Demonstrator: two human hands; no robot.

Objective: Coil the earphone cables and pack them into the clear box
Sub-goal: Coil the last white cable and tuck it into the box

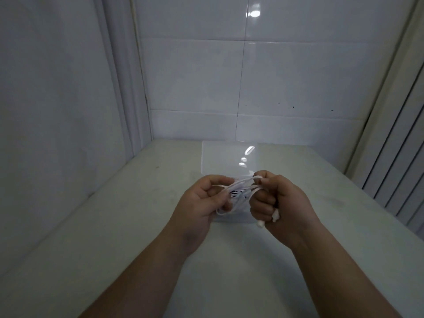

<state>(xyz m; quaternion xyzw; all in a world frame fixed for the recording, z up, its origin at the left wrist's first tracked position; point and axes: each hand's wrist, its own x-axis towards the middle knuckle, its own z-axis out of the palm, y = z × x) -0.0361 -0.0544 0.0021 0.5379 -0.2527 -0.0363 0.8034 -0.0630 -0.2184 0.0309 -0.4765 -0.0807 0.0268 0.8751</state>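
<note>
At frame centre, the left hand [205,198] and right hand [273,198] both clutched the white earphone cable [238,191], looped between them above the clear box [229,157]. Two earbuds [268,219] dangled below the right fist; the loose loops could likely slip and unravel.

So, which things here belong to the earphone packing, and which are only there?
For the job:
- white earphone cable, held between left hand and right hand
- clear box, behind the hands

Only there:
- table
- tiled wall
</note>
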